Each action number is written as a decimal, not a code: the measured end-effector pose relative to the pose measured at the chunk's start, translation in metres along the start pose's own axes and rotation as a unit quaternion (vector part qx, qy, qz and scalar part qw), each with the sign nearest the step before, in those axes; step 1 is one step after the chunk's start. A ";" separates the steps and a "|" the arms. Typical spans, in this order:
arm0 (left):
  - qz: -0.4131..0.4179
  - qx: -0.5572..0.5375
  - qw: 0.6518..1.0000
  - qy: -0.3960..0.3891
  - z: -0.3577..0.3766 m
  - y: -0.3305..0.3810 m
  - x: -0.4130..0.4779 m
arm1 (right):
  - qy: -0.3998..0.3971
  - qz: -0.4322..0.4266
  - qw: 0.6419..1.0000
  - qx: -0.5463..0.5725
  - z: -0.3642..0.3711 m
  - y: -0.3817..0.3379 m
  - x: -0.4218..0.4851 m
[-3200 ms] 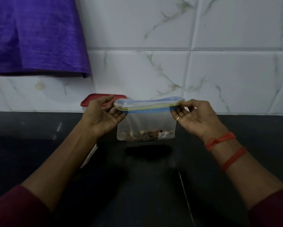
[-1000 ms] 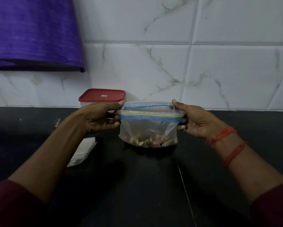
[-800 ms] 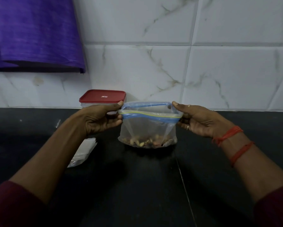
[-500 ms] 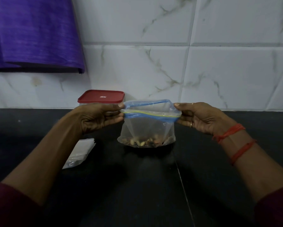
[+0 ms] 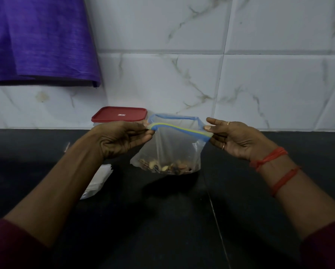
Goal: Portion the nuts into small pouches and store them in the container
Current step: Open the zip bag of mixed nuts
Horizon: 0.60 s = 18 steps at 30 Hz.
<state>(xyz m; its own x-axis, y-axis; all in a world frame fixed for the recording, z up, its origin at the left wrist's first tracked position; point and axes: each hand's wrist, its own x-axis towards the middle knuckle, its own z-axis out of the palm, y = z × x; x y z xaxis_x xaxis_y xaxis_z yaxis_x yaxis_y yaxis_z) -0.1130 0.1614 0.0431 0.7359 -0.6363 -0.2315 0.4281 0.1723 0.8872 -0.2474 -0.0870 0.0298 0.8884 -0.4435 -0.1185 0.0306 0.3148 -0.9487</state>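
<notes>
Cloth (image 5: 40, 37) is purple, tiles (image 5: 279, 84) white with grey veins, counter (image 5: 162, 220) black, lid (image 5: 120, 114) red, bag seal (image 5: 180, 129) blue-yellow.

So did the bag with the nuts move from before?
Yes. The nut bag has come down: it hung above the black counter, and now its bottom rests there, right of the red-lidded container.

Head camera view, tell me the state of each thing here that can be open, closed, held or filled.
Zip bag: mouth open, held upright by both ends of its rim.
Nuts: small heap at the bag's bottom.
Container: closed, red lid on.
Small pouches: flat stack lying on the counter.
Left hand: pinches the rim's left end.
Right hand: pinches the rim's right end.
</notes>
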 end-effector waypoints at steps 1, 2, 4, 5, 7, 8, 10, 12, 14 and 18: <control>-0.002 -0.020 1.000 -0.009 0.000 0.001 0.001 | 0.001 0.008 1.000 0.024 0.000 0.000 0.000; 0.000 -0.035 0.999 -0.017 -0.001 0.000 0.002 | 0.004 0.015 0.999 0.048 0.000 0.001 0.000; 0.023 -0.025 0.999 -0.021 -0.005 -0.001 0.007 | 0.015 0.027 0.995 0.090 0.000 0.002 0.001; 0.038 -0.012 0.999 -0.023 -0.008 -0.001 0.009 | 0.019 0.032 0.993 0.109 -0.001 0.002 0.001; 0.050 0.000 0.998 -0.026 -0.013 -0.003 0.014 | 0.021 0.035 0.988 0.147 -0.004 0.002 0.001; 0.051 0.000 0.998 -0.026 -0.014 -0.004 0.016 | 0.019 0.035 0.985 0.166 -0.005 0.002 0.002; 0.055 -0.020 0.998 -0.025 -0.015 -0.005 0.017 | 0.014 0.038 0.980 0.196 -0.008 0.002 0.002; 0.061 -0.071 0.995 -0.022 -0.013 -0.007 0.016 | 0.013 0.038 0.977 0.211 -0.007 0.004 0.003; 0.068 -0.092 0.993 -0.021 -0.010 -0.009 0.014 | 0.013 0.035 0.975 0.221 -0.002 0.007 0.003; 0.065 -0.079 0.995 -0.023 -0.005 -0.013 0.009 | 0.028 0.031 0.975 0.219 0.004 0.012 0.006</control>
<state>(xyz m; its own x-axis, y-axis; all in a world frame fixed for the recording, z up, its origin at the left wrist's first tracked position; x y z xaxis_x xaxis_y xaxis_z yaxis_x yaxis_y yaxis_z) -0.1094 0.1571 0.0278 0.7679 -0.6332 -0.0971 0.4098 0.3689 0.8342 -0.2398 -0.0826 0.0193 0.8691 -0.4532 -0.1982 0.1814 0.6648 -0.7247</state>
